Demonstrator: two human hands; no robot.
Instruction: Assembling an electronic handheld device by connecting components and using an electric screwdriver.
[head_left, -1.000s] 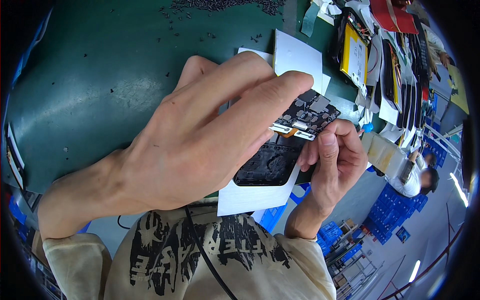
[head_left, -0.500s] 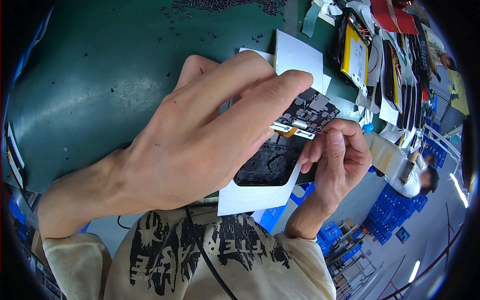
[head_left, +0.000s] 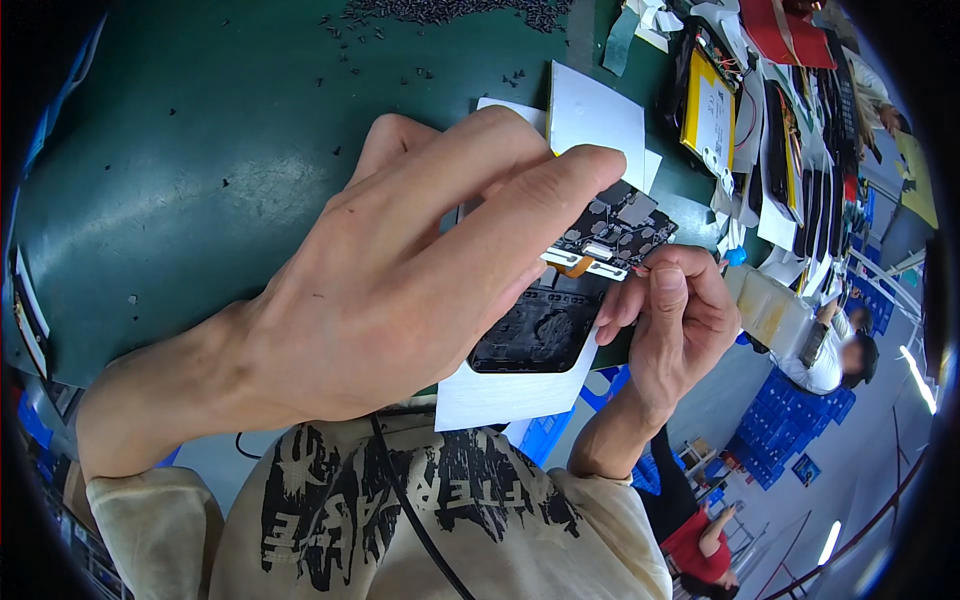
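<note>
A black circuit board (head_left: pixel 635 215) with grey chips, a white strip on its near edge and an orange ribbon cable (head_left: pixel 572 268) is tilted above an open black device housing (head_left: pixel 535 330). My left hand (head_left: pixel 400 260) reaches over from the left, its fingers curved around the board's left side; its thumb tip is hidden. At the board's near right corner, my right hand (head_left: pixel 680 310) pinches with thumb and forefinger. A thin reddish bit shows at those fingertips, too small to name. Under the housing lies a white sheet (head_left: pixel 500 402).
Small black screws (head_left: pixel 450 12) are heaped at the table's far edge, some scattered nearer. A white card (head_left: pixel 597 115) stands beyond the board. At right are a yellow-edged battery pack (head_left: pixel 708 110) and stacked device parts. A black cable (head_left: pixel 410 510) crosses my shirt. Other people are in the background.
Both hands keep nearly the same pose, with only slight shifts at the fingers. A person in red has come into the background at lower right.
</note>
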